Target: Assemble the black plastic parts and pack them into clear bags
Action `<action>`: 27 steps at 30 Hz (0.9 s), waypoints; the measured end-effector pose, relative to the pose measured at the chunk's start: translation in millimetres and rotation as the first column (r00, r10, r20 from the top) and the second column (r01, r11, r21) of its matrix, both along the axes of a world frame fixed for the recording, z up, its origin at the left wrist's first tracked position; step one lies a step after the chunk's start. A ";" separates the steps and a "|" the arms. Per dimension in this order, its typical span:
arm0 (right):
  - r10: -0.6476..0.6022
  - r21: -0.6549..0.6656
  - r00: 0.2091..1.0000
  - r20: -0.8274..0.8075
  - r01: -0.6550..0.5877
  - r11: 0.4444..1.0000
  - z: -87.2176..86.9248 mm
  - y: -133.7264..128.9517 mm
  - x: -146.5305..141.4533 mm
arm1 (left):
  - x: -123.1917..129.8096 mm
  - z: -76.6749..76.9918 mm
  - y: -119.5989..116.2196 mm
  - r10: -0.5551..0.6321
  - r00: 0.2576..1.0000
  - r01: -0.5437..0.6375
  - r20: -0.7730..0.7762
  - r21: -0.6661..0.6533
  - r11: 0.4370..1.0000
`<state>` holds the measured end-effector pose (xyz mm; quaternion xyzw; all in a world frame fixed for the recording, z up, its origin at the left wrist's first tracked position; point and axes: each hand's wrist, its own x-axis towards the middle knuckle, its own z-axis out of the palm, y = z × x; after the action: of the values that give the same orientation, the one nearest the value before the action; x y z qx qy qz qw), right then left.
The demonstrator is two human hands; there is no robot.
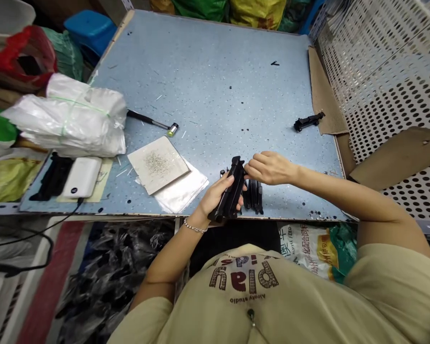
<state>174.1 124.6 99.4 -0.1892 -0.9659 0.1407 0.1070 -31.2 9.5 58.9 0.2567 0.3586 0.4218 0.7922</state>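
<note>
My left hand [217,193] is wrapped round a long black plastic part [232,186], which it holds tilted over the table's front edge. At the upper right side of that part is my right hand [268,167], its fingers curled and pinched against it. Whatever lies between those fingertips is hidden. Just behind and to the right, several similar black parts [253,196] lie on the table, partly covered by my hands. Another black part [308,122] rests alone by the right edge.
On the blue table [200,62], a small hammer [150,120] lies left of centre. A square board [157,165] sits on white sheets [181,191]. At the left are a bundle of white plastic bags [82,114] and a white power bank [82,177]. A perforated panel [390,71] borders the right.
</note>
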 end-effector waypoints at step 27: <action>-0.935 0.076 0.317 0.158 0.940 0.332 -77.7 149.2 124.6 | -18.0 -125.1 3.6 0.508 0.340 -0.161 -0.791 0.484 0.860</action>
<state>298.7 273.7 21.7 -0.7254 -0.6817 0.0503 0.0816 -49.2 13.1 -66.2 0.4855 0.6967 0.4245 0.3142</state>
